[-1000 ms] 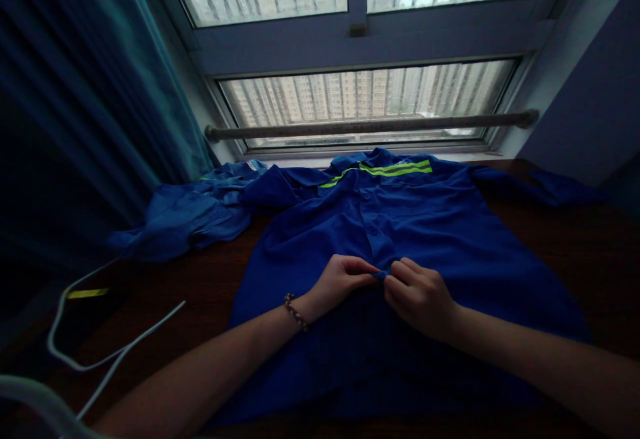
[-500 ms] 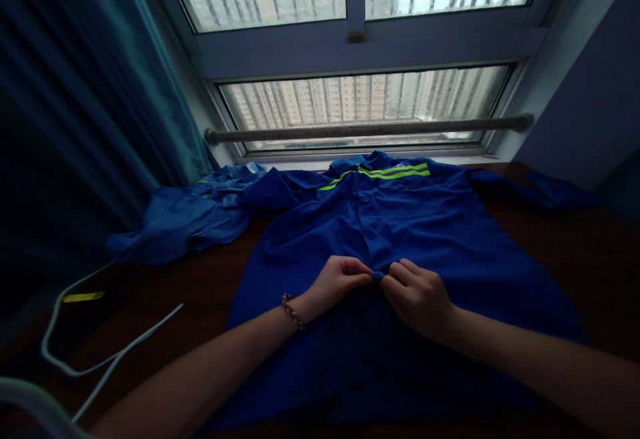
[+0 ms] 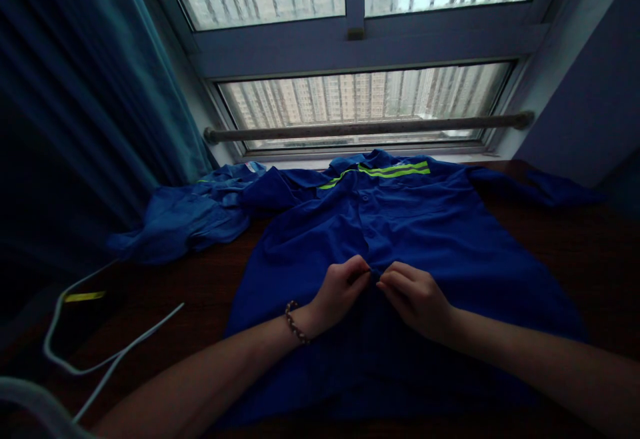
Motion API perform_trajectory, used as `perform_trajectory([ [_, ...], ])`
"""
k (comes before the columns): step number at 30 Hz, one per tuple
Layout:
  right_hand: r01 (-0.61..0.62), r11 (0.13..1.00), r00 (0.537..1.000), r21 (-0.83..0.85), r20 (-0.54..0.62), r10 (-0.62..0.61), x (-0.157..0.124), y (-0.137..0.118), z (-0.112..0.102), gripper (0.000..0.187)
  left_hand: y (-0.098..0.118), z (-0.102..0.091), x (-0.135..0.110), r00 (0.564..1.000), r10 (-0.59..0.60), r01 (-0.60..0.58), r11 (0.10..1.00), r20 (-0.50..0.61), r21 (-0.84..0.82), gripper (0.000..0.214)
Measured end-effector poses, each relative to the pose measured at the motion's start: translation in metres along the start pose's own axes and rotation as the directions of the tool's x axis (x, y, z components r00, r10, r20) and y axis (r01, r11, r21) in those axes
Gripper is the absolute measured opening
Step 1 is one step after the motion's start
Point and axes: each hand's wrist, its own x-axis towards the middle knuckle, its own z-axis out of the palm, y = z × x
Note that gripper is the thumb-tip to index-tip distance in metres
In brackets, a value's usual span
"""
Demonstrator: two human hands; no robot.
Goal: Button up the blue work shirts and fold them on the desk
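A blue work shirt (image 3: pixel 440 239) with yellow-green stripes across the chest lies spread front side up on a dark wooden table, its collar toward the window. At the middle of its front placket, my left hand (image 3: pixel 345 289), with a braided bracelet at the wrist, pinches the cloth edge between thumb and finger. Close beside it, my right hand (image 3: pixel 415 295) is closed in a pinch on the same placket. A button shows higher up the placket. Whatever lies right between the fingertips is too small and dark to make out.
A crumpled lighter-blue garment (image 3: pixel 195 215) lies at the left, against the blue curtain (image 3: pixel 100 79). A white cable (image 3: pixel 107 359) with a yellow tag (image 3: pixel 85 297) is on the table's left. A horizontal bar (image 3: pixel 370 130) crosses the window behind the shirt.
My left hand has rolled slightly, its fingers curling more over the placket edge. My right fingertips have shifted a little to the left. The shirt's body stays in place.
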Motion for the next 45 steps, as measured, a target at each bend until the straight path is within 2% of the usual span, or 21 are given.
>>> perform_trajectory([
  [2, -0.164, 0.973, 0.984, 0.164, -0.048, 0.174, 0.002, 0.001, 0.001, 0.004, 0.001, -0.001, 0.001, 1.000, 0.021, -0.021, 0.999, -0.004, -0.031, 0.013],
  [4, -0.250, 0.935, 0.963, 0.253, -0.038, 0.268, 0.004, 0.004, 0.003, 0.008, 0.001, -0.003, 0.001, 1.000, 0.018, -0.019, 0.998, -0.010, -0.064, 0.014],
  [9, -0.344, 0.877, 0.937, 0.335, 0.071, 0.341, 0.010, 0.016, 0.003, 0.006, 0.002, -0.005, 0.005, 0.998, -0.062, 0.063, 0.989, 0.013, -0.135, 0.010],
  [11, -0.369, 0.877, 0.926, 0.309, 0.044, 0.375, 0.012, 0.017, -0.001, 0.008, 0.001, -0.005, 0.008, 0.994, -0.105, 0.111, 0.972, 0.042, -0.209, 0.008],
  [13, -0.326, 0.916, 0.937, 0.235, -0.048, 0.345, 0.012, 0.010, -0.007, 0.010, -0.002, -0.004, 0.010, 0.987, -0.137, 0.157, 0.943, 0.090, -0.293, 0.006],
  [14, -0.261, 0.946, 0.959, 0.191, -0.059, 0.277, 0.011, 0.003, -0.011, 0.010, -0.004, -0.004, 0.012, 0.982, -0.147, 0.178, 0.928, 0.118, -0.328, 0.007],
  [15, -0.175, 0.973, 0.984, 0.152, -0.017, 0.180, 0.009, -0.004, -0.014, 0.010, -0.006, -0.004, 0.013, 0.977, -0.154, 0.198, 0.914, 0.147, -0.355, 0.009],
  [16, -0.085, 0.989, 0.994, 0.124, 0.078, 0.076, 0.006, -0.013, -0.016, 0.010, -0.007, -0.005, 0.015, 0.972, -0.160, 0.215, 0.902, 0.174, -0.373, 0.010],
  [17, -0.015, 0.995, 0.980, 0.101, 0.199, -0.005, 0.002, -0.022, -0.017, 0.012, -0.009, -0.006, 0.017, 0.966, -0.164, 0.231, 0.895, 0.199, -0.382, 0.012],
  [19, 0.042, 0.999, 0.909, 0.017, 0.414, -0.046, -0.006, -0.039, -0.016, 0.022, -0.011, -0.009, 0.020, 0.957, -0.164, 0.247, 0.894, 0.240, -0.373, 0.012],
  [21, 0.032, 0.994, 0.864, -0.103, 0.503, 0.024, -0.013, -0.049, -0.011, 0.029, -0.011, -0.013, 0.023, 0.949, -0.153, 0.242, 0.913, 0.274, -0.329, 0.011],
  [24, 0.005, 0.986, 0.826, -0.165, 0.556, 0.089, -0.019, -0.054, -0.007, 0.019, -0.004, -0.022, 0.023, 0.947, -0.136, 0.185, 0.971, 0.291, -0.148, 0.008],
  [27, -0.033, 0.990, 0.813, -0.134, 0.572, 0.105, -0.019, -0.051, -0.008, 0.012, 0.011, -0.026, 0.014, 0.981, -0.064, 0.037, 0.989, 0.183, 0.143, 0.008],
  [30, -0.056, 0.995, 0.823, -0.087, 0.559, 0.095, -0.018, -0.049, -0.009, 0.014, 0.031, -0.024, -0.001, 0.994, 0.032, -0.059, 0.958, 0.100, 0.282, 0.010],
  [33, -0.062, 0.998, 0.829, -0.033, 0.556, 0.070, -0.018, -0.048, -0.006, 0.013, 0.047, -0.018, -0.015, 0.994, 0.051, -0.076, 0.954, 0.093, 0.290, 0.012],
  [36, -0.112, 0.993, 0.820, 0.043, 0.568, 0.068, -0.018, -0.047, -0.005, 0.005, 0.053, -0.016, -0.020, 0.994, 0.063, -0.086, 0.962, 0.095, 0.260, 0.012],
  [42, -0.263, 0.963, 0.732, 0.065, 0.664, 0.155, -0.012, -0.041, -0.019, 0.011, 0.049, -0.016, -0.017, 0.999, 0.011, -0.021, 0.981, 0.052, 0.192, 0.009],
  [45, -0.316, 0.915, 0.737, 0.250, 0.672, 0.071, -0.005, -0.029, -0.025, 0.008, 0.049, -0.016, -0.018, 0.998, -0.020, 0.010, 0.985, 0.055, 0.174, 0.016],
])
